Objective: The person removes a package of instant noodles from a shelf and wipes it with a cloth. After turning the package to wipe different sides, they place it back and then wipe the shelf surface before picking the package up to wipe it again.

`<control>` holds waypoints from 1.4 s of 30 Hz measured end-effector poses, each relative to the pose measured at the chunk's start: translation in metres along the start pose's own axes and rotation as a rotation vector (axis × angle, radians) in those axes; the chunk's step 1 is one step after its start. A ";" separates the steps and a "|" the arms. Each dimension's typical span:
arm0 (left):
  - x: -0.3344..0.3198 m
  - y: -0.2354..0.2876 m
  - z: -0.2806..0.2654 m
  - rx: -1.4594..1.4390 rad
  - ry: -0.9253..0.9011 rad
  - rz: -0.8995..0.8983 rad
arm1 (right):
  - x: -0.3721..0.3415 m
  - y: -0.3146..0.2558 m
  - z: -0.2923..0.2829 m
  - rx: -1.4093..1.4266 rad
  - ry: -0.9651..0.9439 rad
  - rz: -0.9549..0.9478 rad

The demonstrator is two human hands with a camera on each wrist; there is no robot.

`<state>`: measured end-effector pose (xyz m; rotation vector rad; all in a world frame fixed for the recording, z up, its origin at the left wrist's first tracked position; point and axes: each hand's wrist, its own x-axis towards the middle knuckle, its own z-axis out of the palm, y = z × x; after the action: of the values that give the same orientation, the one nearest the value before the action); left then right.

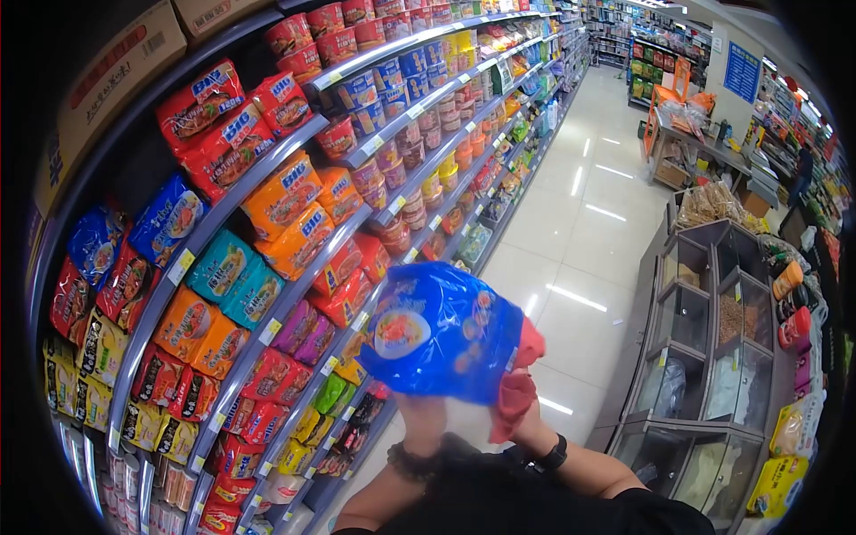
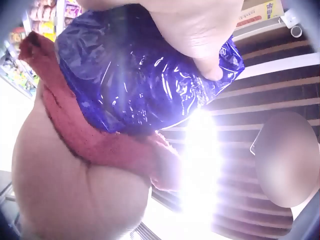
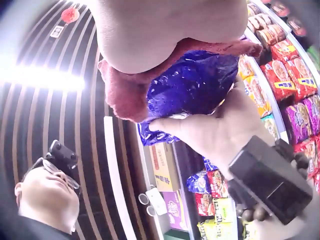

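Note:
A glossy blue noodle package (image 1: 441, 334) is held up in front of the body, tilted. My left hand (image 1: 421, 419) grips its lower left part; in the left wrist view the left hand (image 2: 197, 27) has its thumb bent onto the blue wrapper (image 2: 145, 75). My right hand (image 1: 532, 428) holds a pinkish-red cloth (image 1: 514, 401) against the package's right side. In the right wrist view the cloth (image 3: 125, 95) lies between the right hand (image 3: 170, 30) and the package (image 3: 192, 85); the right fingertips are hidden.
Shelves of bagged and cup noodles (image 1: 294, 223) rise close on the left. On the right stands a case of clear-fronted bins (image 1: 704, 330). A tiled aisle (image 1: 571, 267) runs between them, with a counter (image 1: 700, 143) farther back on the right.

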<state>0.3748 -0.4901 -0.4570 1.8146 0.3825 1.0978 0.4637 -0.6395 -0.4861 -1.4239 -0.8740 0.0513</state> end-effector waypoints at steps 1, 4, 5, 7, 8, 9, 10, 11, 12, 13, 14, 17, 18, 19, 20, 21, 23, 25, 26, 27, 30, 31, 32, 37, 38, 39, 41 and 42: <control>0.000 0.004 0.005 -0.092 0.035 -0.073 | -0.001 0.000 0.001 0.352 0.056 0.152; -0.003 -0.005 -0.001 -0.174 -0.041 -0.110 | 0.006 -0.016 0.005 0.908 0.141 0.366; -0.004 -0.009 -0.006 -0.207 -0.099 -0.111 | 0.010 -0.022 0.004 0.759 0.112 0.281; 0.001 0.003 -0.012 -0.525 -0.188 -0.180 | 0.022 -0.041 0.003 0.442 0.066 0.018; 0.004 0.008 -0.014 -0.731 -0.217 -0.225 | 0.029 -0.046 0.002 0.364 0.045 -0.091; 0.010 0.015 -0.012 -1.033 -0.220 -0.267 | 0.037 -0.051 0.002 0.285 0.023 -0.201; 0.013 0.018 -0.012 -1.336 -0.220 -0.307 | 0.042 -0.056 0.001 0.251 0.008 -0.220; -0.002 -0.021 -0.019 -1.352 -0.280 -0.332 | 0.047 -0.062 0.000 0.217 -0.007 -0.241; -0.010 -0.033 -0.019 -1.341 -0.206 -0.372 | 0.053 -0.067 -0.002 0.183 -0.021 -0.262; -0.015 -0.037 -0.019 -1.328 -0.133 -0.412 | 0.057 -0.083 0.007 0.466 0.000 -0.171; -0.017 -0.040 -0.021 -1.255 -0.119 -0.430 | 0.057 -0.084 0.009 0.531 0.024 -0.153; -0.017 -0.027 -0.022 -1.138 -0.103 -0.474 | 0.052 -0.068 0.010 0.405 0.080 -0.200; -0.016 -0.021 -0.020 -1.116 -0.099 -0.486 | 0.050 -0.065 0.010 0.366 0.083 -0.203; -0.016 -0.019 -0.019 -1.109 -0.118 -0.444 | 0.050 -0.066 0.011 0.440 0.061 -0.151; -0.014 -0.017 -0.016 -1.101 -0.137 -0.402 | 0.050 -0.067 0.012 0.514 0.039 -0.099; -0.012 -0.014 -0.013 -1.092 -0.156 -0.359 | 0.039 -0.054 0.015 0.607 0.044 0.007; 0.001 0.028 0.002 -1.101 -0.063 -0.322 | 0.021 -0.028 0.011 0.727 0.014 0.192; 0.008 0.041 0.004 -1.126 -0.042 -0.292 | 0.019 -0.027 0.004 0.676 -0.081 0.240; 0.009 0.037 0.003 -1.088 -0.089 -0.238 | 0.020 -0.028 0.002 0.603 -0.133 0.207; 0.010 0.028 0.002 -1.050 -0.135 -0.184 | 0.023 -0.029 0.004 0.638 -0.122 0.238; 0.007 0.015 -0.007 -0.957 -0.222 -0.221 | 0.033 -0.038 0.020 0.963 0.047 0.468; 0.003 0.011 -0.012 -0.930 -0.244 -0.268 | 0.024 -0.020 0.014 0.914 0.007 0.505; 0.000 0.000 -0.017 -0.965 -0.210 -0.297 | 0.022 -0.016 0.006 0.666 -0.113 0.426; 0.021 0.017 -0.022 -1.156 -0.049 -0.316 | 0.039 -0.057 -0.009 0.403 -0.327 0.425; 0.025 0.019 -0.025 -1.144 -0.048 -0.329 | 0.046 -0.072 -0.014 0.323 -0.362 0.474; 0.029 0.025 -0.024 -1.065 -0.027 -0.313 | 0.030 -0.030 -0.001 0.470 -0.190 0.348; 0.022 0.010 -0.029 -1.183 -0.009 -0.424 | 0.038 -0.022 0.000 0.653 0.007 0.466; 0.015 -0.005 -0.033 -1.241 0.000 -0.484 | 0.043 -0.021 -0.001 0.743 0.110 0.527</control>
<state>0.3571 -0.4592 -0.4487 0.5702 0.0643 0.6961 0.4848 -0.6221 -0.4468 -0.8994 -0.3028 0.6260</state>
